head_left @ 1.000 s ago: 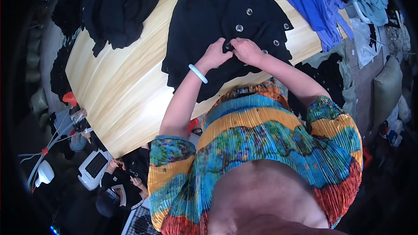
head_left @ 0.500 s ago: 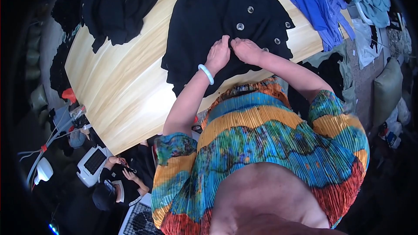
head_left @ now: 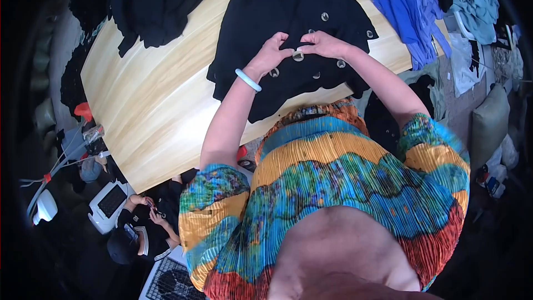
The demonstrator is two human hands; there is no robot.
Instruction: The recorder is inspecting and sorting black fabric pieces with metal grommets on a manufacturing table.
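Two hands working: my left hand (head_left: 270, 55) and right hand (head_left: 328, 47), thumbs apart from forefingers, thumb tips beside one round button (head_left: 298, 56) on the black garment (head_left: 255, 14), spread across the table (head_left: 144, 105). Looks like button handling; next calls for steady thumbs.

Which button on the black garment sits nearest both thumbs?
The button at the narrow gap between the left hand and the right hand, by their thumb tips. The other visible buttons on the black garment lie farther from that gap.
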